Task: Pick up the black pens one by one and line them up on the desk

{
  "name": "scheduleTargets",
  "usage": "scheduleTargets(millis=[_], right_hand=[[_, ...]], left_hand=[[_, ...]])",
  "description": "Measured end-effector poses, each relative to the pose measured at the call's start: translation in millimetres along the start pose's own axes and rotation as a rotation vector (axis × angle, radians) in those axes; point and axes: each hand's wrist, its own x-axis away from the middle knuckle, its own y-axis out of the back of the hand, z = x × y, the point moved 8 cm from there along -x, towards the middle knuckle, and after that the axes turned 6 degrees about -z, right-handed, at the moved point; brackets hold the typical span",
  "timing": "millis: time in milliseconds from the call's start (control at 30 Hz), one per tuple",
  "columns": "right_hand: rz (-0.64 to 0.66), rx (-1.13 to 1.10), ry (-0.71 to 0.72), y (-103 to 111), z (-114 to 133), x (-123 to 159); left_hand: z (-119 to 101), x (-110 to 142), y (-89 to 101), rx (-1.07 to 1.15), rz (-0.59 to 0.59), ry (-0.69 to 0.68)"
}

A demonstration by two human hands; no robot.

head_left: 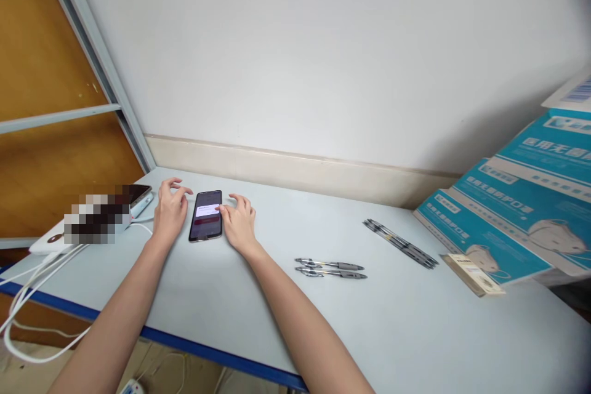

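Note:
A black smartphone (205, 231) lies face up on the pale table, its screen lit with a white pop-up box. My right hand (237, 220) is at the phone's right edge, the thumb over the screen by the box; its other fingers are loosely bent and hold nothing. To the left of the phone rests my left hand (170, 209), fingers curved and apart, with nothing in it. Two clear-barrelled pens (330, 269) with grey grips lie side by side to the right of my right forearm. Further right, more such pens (399, 243) lie together at a slant.
Blue-and-white mask boxes (484, 240) are stacked at the right, a small cream box (473, 275) before them. On the left sit partly blurred devices (138, 197) with white cables (34, 295) hanging over the blue table edge (221, 356). A white wall (323, 61) stands behind.

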Motion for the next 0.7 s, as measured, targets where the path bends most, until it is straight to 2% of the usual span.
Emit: scheduleTargets(millis=[400,700], right_hand=[[0.034,0.031,0.01,-1.8,2.3,0.8],[0.004,0.021,0.002,-0.1,1.3,-0.2]], left_hand=[[-0.2,1.1,-0.8,-0.047,-0.008,-0.021],[1.0,1.3,-1.0,-0.038,0.005,-0.016]])
